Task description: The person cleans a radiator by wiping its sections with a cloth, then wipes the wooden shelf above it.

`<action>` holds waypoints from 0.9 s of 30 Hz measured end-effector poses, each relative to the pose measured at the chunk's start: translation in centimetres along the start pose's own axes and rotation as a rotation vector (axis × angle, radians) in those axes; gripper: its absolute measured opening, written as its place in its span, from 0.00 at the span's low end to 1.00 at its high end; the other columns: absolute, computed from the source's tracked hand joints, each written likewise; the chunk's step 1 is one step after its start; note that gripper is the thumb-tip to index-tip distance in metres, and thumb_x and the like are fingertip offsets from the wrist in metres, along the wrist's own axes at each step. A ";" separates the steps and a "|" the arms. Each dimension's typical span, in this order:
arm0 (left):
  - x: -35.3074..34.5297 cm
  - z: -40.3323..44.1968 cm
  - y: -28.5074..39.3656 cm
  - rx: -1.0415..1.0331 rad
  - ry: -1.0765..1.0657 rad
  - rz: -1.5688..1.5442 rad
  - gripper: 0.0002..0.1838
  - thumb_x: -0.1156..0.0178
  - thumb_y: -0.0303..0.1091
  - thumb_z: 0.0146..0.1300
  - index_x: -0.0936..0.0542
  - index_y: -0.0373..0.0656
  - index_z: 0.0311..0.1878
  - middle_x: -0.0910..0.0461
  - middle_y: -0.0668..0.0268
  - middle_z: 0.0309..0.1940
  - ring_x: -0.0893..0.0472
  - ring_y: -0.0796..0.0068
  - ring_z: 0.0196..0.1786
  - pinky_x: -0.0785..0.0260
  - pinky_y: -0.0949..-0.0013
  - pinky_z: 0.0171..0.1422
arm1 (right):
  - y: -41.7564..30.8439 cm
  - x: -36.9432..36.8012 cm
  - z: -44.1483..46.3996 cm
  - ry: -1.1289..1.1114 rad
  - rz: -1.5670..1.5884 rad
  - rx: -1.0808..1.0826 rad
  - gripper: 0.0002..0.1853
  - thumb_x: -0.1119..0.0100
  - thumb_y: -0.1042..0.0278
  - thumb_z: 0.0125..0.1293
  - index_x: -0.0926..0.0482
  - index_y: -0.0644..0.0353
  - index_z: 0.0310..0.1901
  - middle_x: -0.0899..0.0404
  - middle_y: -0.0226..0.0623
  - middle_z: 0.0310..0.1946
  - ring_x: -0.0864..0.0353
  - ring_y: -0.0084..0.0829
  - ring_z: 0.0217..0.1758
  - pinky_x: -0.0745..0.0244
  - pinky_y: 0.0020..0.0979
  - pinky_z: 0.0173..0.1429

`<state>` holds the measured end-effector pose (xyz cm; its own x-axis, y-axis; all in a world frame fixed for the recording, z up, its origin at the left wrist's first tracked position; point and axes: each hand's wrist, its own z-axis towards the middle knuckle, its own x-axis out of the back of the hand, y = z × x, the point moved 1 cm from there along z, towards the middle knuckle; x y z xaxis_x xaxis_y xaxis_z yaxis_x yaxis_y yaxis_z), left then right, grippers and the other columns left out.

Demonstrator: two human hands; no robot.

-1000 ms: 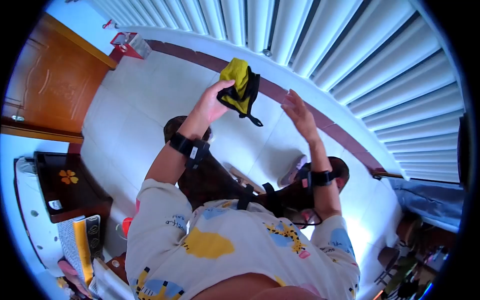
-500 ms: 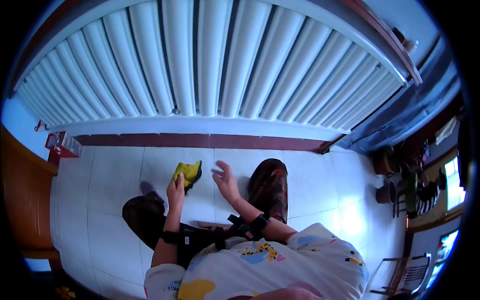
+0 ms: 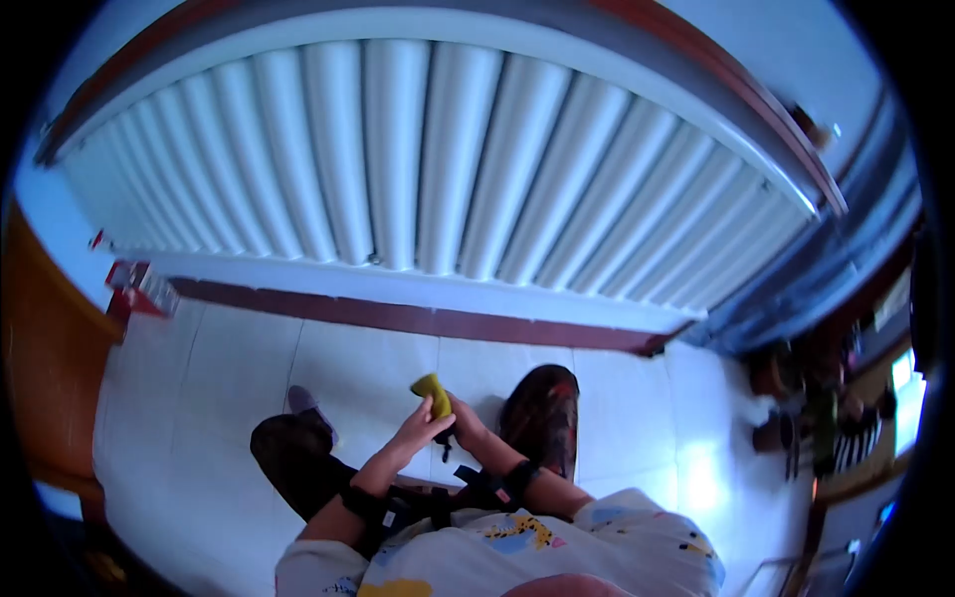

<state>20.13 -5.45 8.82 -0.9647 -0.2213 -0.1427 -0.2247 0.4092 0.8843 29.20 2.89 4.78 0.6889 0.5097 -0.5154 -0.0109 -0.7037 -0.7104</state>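
A small yellow cloth piece [image 3: 430, 390] with a dark part hanging below it is held up between my two hands, over the floor between my knees. My left hand [image 3: 420, 430] grips it from the left, fingers closed over its lower part. Against its right side is my right hand [image 3: 468, 422], fingers curled around the edge and partly hidden behind the cloth. The exact kind of cloth item cannot be made out. Dark straps circle both of my wrists.
A long white radiator [image 3: 398, 159] spans the wall ahead. A red and white box [image 3: 144, 291] stands at the left by an orange-brown door [image 3: 50, 348]. A purple slipper [image 3: 310, 408] shows near my left knee. Pots [image 3: 773, 434] stand at the right.
My left hand has carried the yellow cloth to the right, and my right hand, earlier apart with fingers spread, has closed in on it. The view has tilted, with the radiator lower.
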 end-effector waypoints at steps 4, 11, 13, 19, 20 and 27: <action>2.1 2.5 -2.5 0.102 -0.040 -0.525 0.30 0.49 0.49 0.65 0.41 0.42 0.64 0.31 0.62 0.54 0.30 0.69 0.56 0.37 0.63 0.59 | 2.7 3.0 2.5 0.197 -1.031 0.595 0.23 0.56 0.52 0.68 0.29 0.62 0.55 0.27 0.42 0.49 0.26 0.36 0.51 0.33 0.33 0.57; 4.2 4.1 -3.9 0.124 -0.022 -0.542 0.34 0.57 0.61 0.64 0.37 0.44 0.62 0.39 0.56 0.62 0.33 0.62 0.61 0.35 0.59 0.58 | -0.1 -0.1 3.1 0.134 -0.766 0.075 0.24 0.52 0.48 0.65 0.27 0.61 0.52 0.23 0.39 0.39 0.24 0.32 0.44 0.32 0.31 0.51; 6.9 2.1 0.6 0.056 -0.104 -0.404 0.33 0.57 0.61 0.64 0.37 0.44 0.62 0.37 0.56 0.62 0.32 0.62 0.61 0.33 0.61 0.56 | -0.9 1.8 5.7 0.069 -0.542 0.146 0.22 0.50 0.51 0.65 0.26 0.62 0.49 0.24 0.31 0.37 0.27 0.25 0.39 0.31 0.28 0.45; 19.0 -1.1 8.5 -0.435 0.149 -0.177 0.26 0.56 0.53 0.66 0.31 0.44 0.59 0.23 0.62 0.49 0.23 0.68 0.51 0.28 0.67 0.46 | -23.5 -11.2 1.8 0.133 -0.863 1.336 0.20 0.50 0.72 0.66 0.35 0.63 0.60 0.30 0.42 0.55 0.30 0.33 0.57 0.35 0.34 0.60; 20.4 -1.0 8.4 -0.490 0.257 -0.190 0.26 0.55 0.52 0.66 0.31 0.44 0.59 0.23 0.64 0.49 0.22 0.69 0.50 0.28 0.68 0.44 | -27.0 -14.2 0.7 0.280 -1.072 1.454 0.24 0.52 0.76 0.65 0.39 0.59 0.63 0.37 0.47 0.62 0.38 0.42 0.66 0.40 0.43 0.66; 23.1 2.1 5.0 -0.387 0.408 -0.060 0.22 0.46 0.45 0.63 0.29 0.42 0.56 0.21 0.63 0.44 0.19 0.74 0.41 0.30 0.73 0.39 | -38.4 -28.1 7.0 0.885 -1.864 2.095 0.26 0.53 0.58 0.65 0.40 0.43 0.65 0.49 0.36 0.69 0.58 0.42 0.73 0.66 0.56 0.70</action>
<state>-3.56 -6.66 9.01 -0.8031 -0.5902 -0.0826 -0.1368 0.0477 0.9894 5.21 19.09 43.18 0.7056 -0.6693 0.2326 0.5592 0.7276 0.3973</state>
